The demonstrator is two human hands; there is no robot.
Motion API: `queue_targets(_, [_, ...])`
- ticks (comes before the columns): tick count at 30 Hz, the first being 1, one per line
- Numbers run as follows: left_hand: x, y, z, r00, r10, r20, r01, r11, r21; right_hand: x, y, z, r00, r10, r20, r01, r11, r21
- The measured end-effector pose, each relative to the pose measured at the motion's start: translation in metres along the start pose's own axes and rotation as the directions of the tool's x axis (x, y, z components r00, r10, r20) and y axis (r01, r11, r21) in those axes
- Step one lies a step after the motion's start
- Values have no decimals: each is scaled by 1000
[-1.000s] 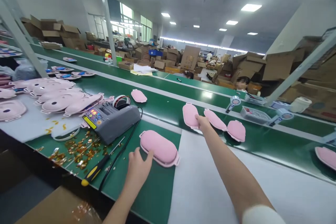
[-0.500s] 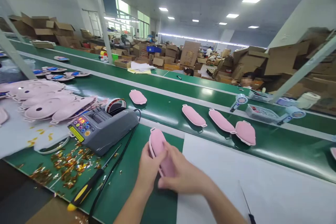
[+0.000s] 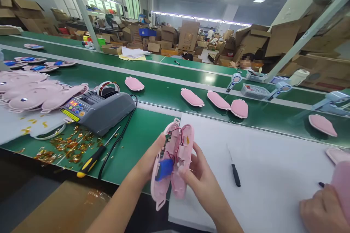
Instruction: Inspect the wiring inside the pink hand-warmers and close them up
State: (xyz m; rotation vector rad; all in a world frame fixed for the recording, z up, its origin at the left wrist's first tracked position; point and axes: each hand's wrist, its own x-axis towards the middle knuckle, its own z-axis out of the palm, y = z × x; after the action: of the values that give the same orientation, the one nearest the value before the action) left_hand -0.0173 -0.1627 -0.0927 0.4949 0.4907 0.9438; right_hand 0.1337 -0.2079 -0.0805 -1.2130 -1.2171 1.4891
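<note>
A pink plastic casing (image 3: 177,180) is held opened like a book in front of me, its two halves side by side. Inside the left half sit a blue battery pack (image 3: 164,169) and a small circuit board; thin red and black wires cross to the right half. My left hand (image 3: 150,158) grips the left half by its outer edge. The right half is gripped by my right hand (image 3: 198,174), its thumb on the inside. To the right, a black-handled screwdriver (image 3: 235,175) lies on the white sheet (image 3: 207,131).
A grey tape dispenser (image 3: 109,109), a yellow-black screwdriver (image 3: 91,162) and amber tape scraps lie left. Pink shells (image 3: 35,96) are piled behind. More closed casings (image 3: 192,97) rest on the green belt (image 3: 161,96). At right, another person's hand (image 3: 324,209) holds a pink casing.
The pink casing, closed before, is now opened with its wired inside showing. My hands have parted to hold one half each. The view has shifted right, and another person's hand has come into sight.
</note>
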Motion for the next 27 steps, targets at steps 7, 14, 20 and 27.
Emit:
queue_targets(7, [2,-7,-1,968,-183,-171,166,980,-110,4,38,-19,937,-179,-300,3,863,-505])
queue_targets(14, [1,-7,0,976,-154,-156,138,984,-113,-4,60,-35,898,-428,-105,205,617,-760])
queue_targets(20, [4,-5,2,975,-202,-97,191,975,-115,-2,70,-37,836,-545,-63,200,410,-890])
queue_targets(27, [4,-4,-1,953,-301,-41,296,949,-107,16,55,-25,778,-626,47,290,291,-912])
